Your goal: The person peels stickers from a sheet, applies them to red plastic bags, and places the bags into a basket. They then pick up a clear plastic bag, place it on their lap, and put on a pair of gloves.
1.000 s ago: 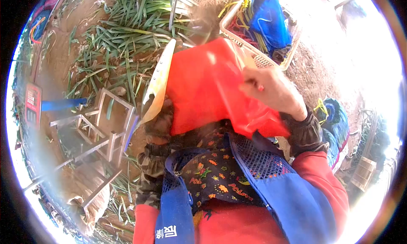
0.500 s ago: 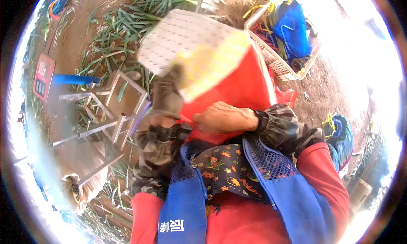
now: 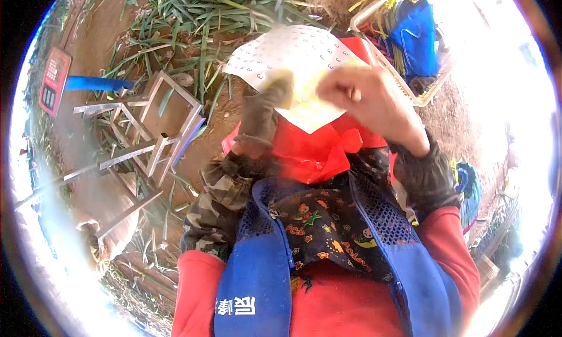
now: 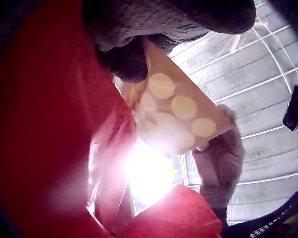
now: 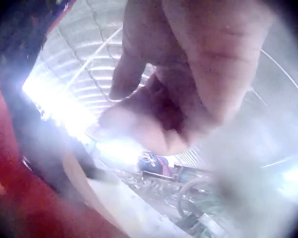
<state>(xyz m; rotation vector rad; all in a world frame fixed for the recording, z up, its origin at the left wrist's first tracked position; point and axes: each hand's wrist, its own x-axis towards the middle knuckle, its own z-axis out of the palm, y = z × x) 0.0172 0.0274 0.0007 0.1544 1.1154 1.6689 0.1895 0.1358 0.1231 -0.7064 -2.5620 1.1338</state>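
A white sticker sheet (image 3: 281,53) printed with rows of dark figures is held up by my left hand (image 3: 260,112), which wears a dark glove. Its near corner looks yellowish, and round spots show on the sheet in the left wrist view. There the gloved fingers (image 4: 129,59) grip one edge. My bare right hand (image 3: 377,100) has its fingers curled at the opposite edge, thumb and fingers pinching there; whatever is between the fingertips is blurred. Beneath both hands, red plastic (image 3: 316,155) lies crumpled across my lap.
Cut green leaves (image 3: 193,21) cover the ground ahead. A cream basket (image 3: 427,97) holding a blue bundle (image 3: 414,35) stands at upper right. To the left are a metal stool frame (image 3: 158,144) and a red panel with dark keys (image 3: 54,82).
My right hand pressed low on the red plastic half a second ago and has now risen to the sheet's right edge. The sheet, edge-on at first, has turned to face up.
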